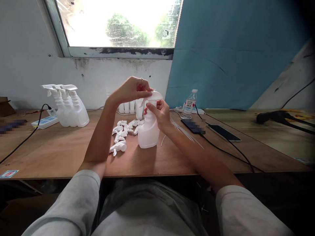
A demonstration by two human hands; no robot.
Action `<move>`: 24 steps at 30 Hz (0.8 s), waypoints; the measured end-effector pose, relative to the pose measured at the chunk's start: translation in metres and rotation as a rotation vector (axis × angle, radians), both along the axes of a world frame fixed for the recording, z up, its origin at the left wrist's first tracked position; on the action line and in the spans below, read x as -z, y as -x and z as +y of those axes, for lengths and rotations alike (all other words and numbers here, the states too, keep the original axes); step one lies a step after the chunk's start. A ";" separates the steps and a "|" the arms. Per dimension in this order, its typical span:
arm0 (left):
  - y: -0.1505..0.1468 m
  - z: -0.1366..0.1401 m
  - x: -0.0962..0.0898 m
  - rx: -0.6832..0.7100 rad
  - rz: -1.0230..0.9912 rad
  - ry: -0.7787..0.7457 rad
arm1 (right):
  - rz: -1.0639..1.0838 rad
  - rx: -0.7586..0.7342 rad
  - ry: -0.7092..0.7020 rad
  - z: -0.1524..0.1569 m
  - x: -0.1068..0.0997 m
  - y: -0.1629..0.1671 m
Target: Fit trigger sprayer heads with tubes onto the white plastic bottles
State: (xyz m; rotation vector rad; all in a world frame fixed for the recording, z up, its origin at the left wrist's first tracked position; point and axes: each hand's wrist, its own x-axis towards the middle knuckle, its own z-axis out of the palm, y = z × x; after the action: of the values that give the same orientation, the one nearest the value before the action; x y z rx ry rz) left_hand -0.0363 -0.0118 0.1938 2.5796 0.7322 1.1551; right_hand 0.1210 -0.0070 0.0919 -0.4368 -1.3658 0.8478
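Upright on the table in front of me stands a translucent white spray bottle (148, 132). A white trigger sprayer head (156, 95) sits at its top. My left hand (135, 89) is closed on the sprayer head from the left, thumb and fingers pinching its upper part. Around the bottle's neck, just below the head, my right hand (159, 113) is wrapped. Whether the head is seated on the neck is hidden by my fingers. Beside the bottle, to the left, lies a pile of loose white trigger sprayer heads (121, 133).
Several spray bottles with heads (71, 108) stand at the left by a power strip (45, 122). More white bottles (129, 107) are behind my hands. To the right are thin white tubes (183, 131), a water bottle (189, 106), phones (223, 132) and black cables.
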 end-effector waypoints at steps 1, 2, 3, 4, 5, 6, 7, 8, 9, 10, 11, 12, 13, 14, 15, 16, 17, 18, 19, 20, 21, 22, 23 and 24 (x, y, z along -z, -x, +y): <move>0.000 0.000 0.000 0.002 0.002 0.002 | 0.008 0.017 -0.007 0.000 0.000 0.001; 0.000 0.000 0.000 0.005 0.003 0.007 | 0.016 0.031 -0.011 0.000 0.000 0.002; 0.000 0.001 -0.001 0.008 0.004 0.013 | 0.024 0.041 -0.013 0.000 0.000 0.003; 0.000 0.001 -0.001 0.012 0.006 0.019 | 0.030 0.046 -0.012 0.000 0.000 0.004; 0.001 0.001 -0.001 0.014 0.008 0.025 | 0.035 0.048 -0.010 -0.001 -0.001 0.004; 0.001 0.001 -0.001 0.013 0.010 0.031 | 0.037 0.049 -0.005 -0.001 -0.001 0.004; 0.001 0.001 -0.001 0.010 0.008 0.037 | 0.036 0.049 0.000 -0.001 -0.001 0.003; 0.000 0.001 -0.001 0.006 0.001 0.043 | 0.030 0.043 0.002 -0.002 -0.001 0.002; 0.000 0.001 -0.001 0.002 -0.008 0.050 | 0.019 0.026 -0.001 -0.002 -0.001 0.000; 0.000 0.001 -0.001 -0.002 -0.015 0.057 | 0.002 -0.004 -0.006 -0.002 -0.001 -0.002; 0.000 0.001 -0.001 -0.005 -0.022 0.061 | -0.017 -0.045 -0.011 -0.002 0.000 -0.004; -0.001 0.000 0.000 -0.005 -0.024 0.063 | -0.039 -0.091 -0.012 -0.002 0.001 -0.006; -0.001 0.000 0.000 -0.004 -0.024 0.062 | -0.056 -0.131 -0.010 -0.001 0.001 -0.008; -0.001 0.000 0.000 -0.005 -0.022 0.061 | -0.065 -0.155 -0.008 -0.001 0.002 -0.009; -0.001 0.000 0.000 -0.006 -0.022 0.061 | -0.064 -0.157 -0.009 0.000 0.003 -0.010; -0.001 0.000 0.000 -0.003 -0.024 0.063 | -0.058 -0.141 -0.014 0.000 0.004 -0.010; -0.001 0.000 0.000 0.000 -0.027 0.068 | -0.049 -0.114 -0.024 0.001 0.004 -0.009; -0.001 0.001 0.000 0.003 -0.029 0.073 | -0.041 -0.084 -0.036 0.000 0.005 -0.008; -0.001 0.001 0.000 0.002 -0.032 0.075 | -0.039 -0.058 -0.043 0.000 0.005 -0.007; -0.001 0.001 0.000 0.000 -0.034 0.074 | -0.044 -0.036 -0.042 -0.001 0.004 -0.005; -0.002 0.001 0.000 -0.005 -0.035 0.070 | -0.059 -0.015 -0.033 -0.002 0.003 -0.004; -0.003 0.001 0.000 -0.013 -0.036 0.062 | -0.080 0.017 -0.019 -0.003 0.001 -0.003; -0.003 0.001 0.000 -0.023 -0.037 0.052 | -0.109 0.065 0.003 -0.004 0.000 -0.002; -0.005 0.000 0.000 -0.032 -0.037 0.043 | -0.145 0.134 0.030 -0.006 -0.002 -0.001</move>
State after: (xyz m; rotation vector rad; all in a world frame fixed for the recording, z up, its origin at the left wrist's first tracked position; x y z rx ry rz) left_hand -0.0317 -0.0118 0.1940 2.5135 0.7836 1.1800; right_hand 0.1222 -0.0126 0.0944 -0.6154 -1.4408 0.7386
